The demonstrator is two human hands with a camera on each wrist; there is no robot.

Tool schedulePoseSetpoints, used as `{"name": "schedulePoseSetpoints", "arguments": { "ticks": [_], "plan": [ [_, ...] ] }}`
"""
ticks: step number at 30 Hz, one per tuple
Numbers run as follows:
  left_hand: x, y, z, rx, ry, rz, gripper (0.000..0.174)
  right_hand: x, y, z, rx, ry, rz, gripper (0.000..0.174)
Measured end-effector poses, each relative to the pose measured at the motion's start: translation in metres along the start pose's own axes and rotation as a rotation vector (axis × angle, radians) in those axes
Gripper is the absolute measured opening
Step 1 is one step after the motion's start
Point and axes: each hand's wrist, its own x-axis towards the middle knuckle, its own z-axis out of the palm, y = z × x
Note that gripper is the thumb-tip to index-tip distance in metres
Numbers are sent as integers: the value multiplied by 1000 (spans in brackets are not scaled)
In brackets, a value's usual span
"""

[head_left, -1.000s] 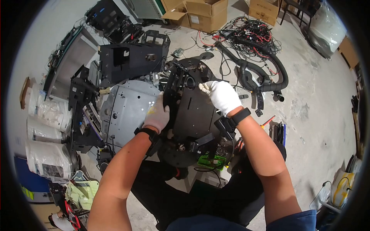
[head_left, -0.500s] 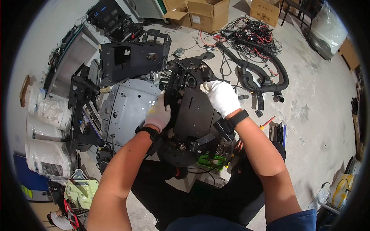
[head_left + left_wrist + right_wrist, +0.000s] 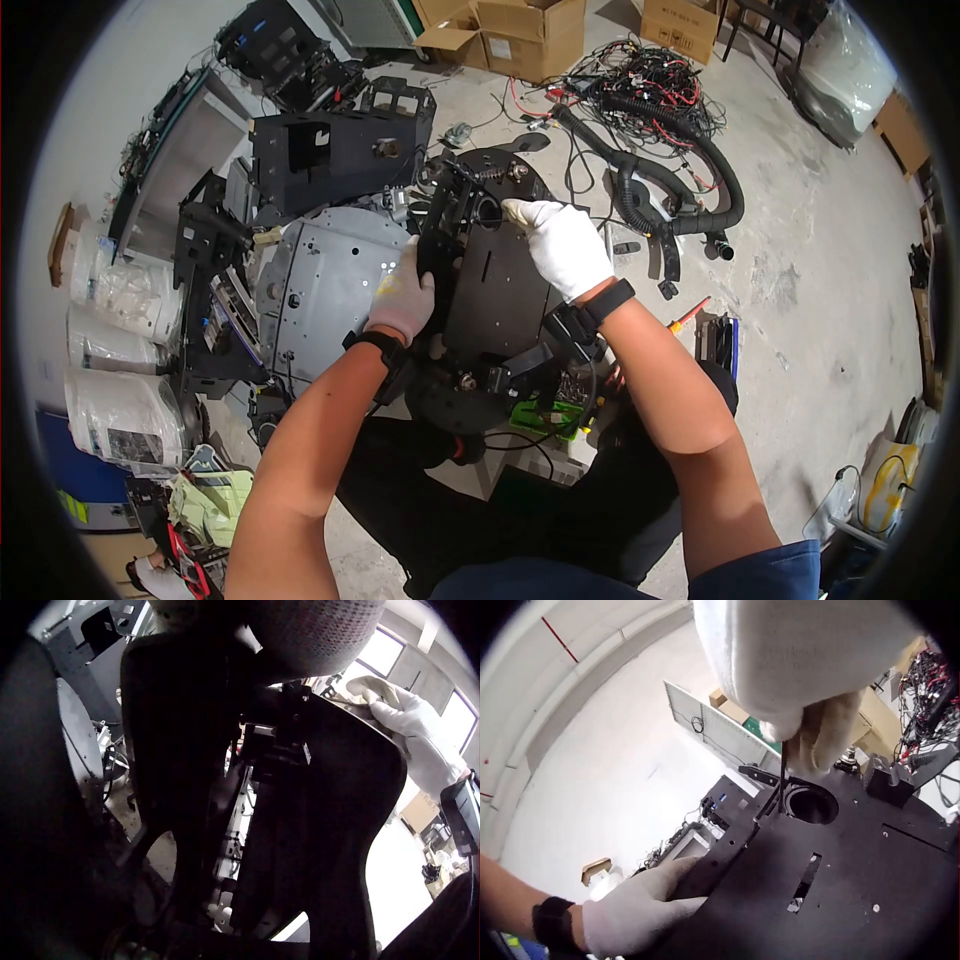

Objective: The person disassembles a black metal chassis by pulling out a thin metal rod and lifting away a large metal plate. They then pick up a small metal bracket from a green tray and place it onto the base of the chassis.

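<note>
Gripping along the left edge of the dark plate (image 3: 500, 310), the left hand (image 3: 402, 298) steadies the black bracket (image 3: 726, 851); by the ring (image 3: 812, 804) near the far edge, the right hand (image 3: 564, 246) pinches a thin rod (image 3: 782, 784). Probably fastener work, calling next for steady turning.

cardboard box (image 3: 680, 30) | printed line | too small to read
</note>
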Motion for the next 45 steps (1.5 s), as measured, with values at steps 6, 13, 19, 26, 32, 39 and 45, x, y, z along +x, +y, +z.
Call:
{"name": "schedulePoseSetpoints", "arguments": {
  "ticks": [6,13,19,26,32,39,45],
  "plan": [
    [0,-3,1,-31,39,39,58,2,5,2,292,-141,310,23],
    [-1,-2,0,-81,33,48,58,6,-14,-10,615,-281,631,27],
    [-2,-3,1,-109,32,58,58,1,4,-7,-651,-160,-217,13],
    [-2,-1,-1,-97,7,36,58,9,-4,-20,49,-19,236,17],
    [0,-3,2,-85,25,40,59,6,-12,-20,-94,-132,259,16],
    [-1,-3,1,-43,28,57,60,6,-17,-17,-156,-97,232,16],
    [-1,-3,1,-53,18,56,60,12,-12,-12,-60,-14,303,17]
  ]
}}
